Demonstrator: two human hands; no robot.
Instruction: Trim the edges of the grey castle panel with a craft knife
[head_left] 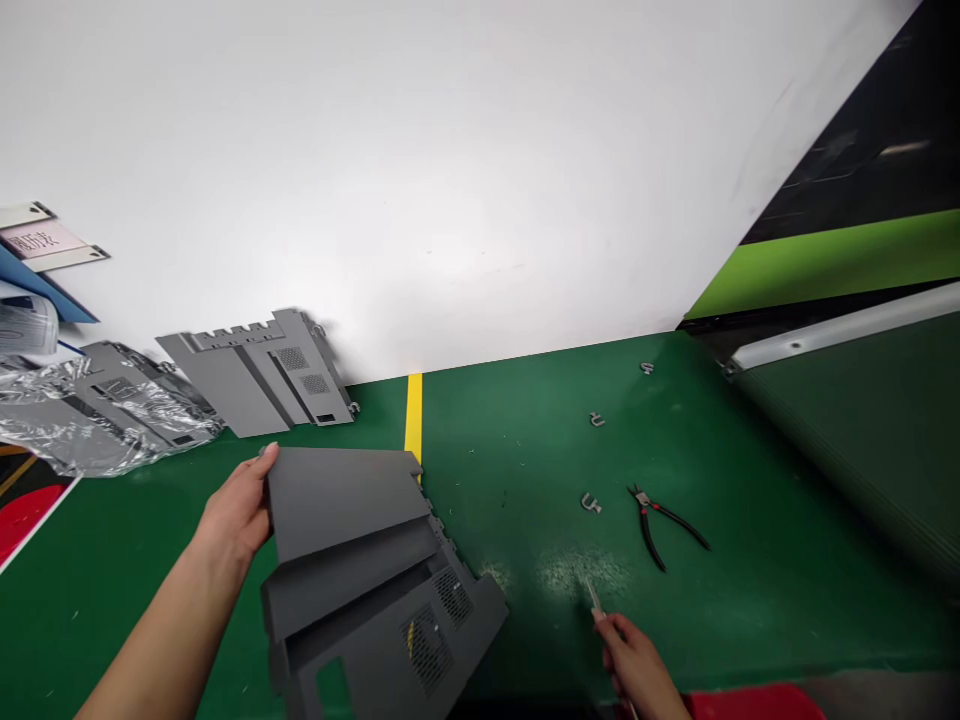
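My left hand (238,505) grips the upper left edge of a dark grey plastic panel (345,500), thumb on its top corner. The panel is tilted, with two mesh vents and a rectangular opening towards its lower part. At the lower right my right hand (634,655) is closed around a small thin knife (595,598), whose blade points up and away, apart from the panel. Black-handled cutting pliers (651,515) lie open on the green table (517,470), beyond the right hand. A small grey clip-like piece (591,503) lies left of the pliers.
Against the white wall (450,200) leans another grey panel (262,375), with a plastic-wrapped one (127,400) to its left. Two more small pieces (596,419) (646,368) lie farther back. A dark green conveyor belt (862,430) with a metal edge stands at the right.
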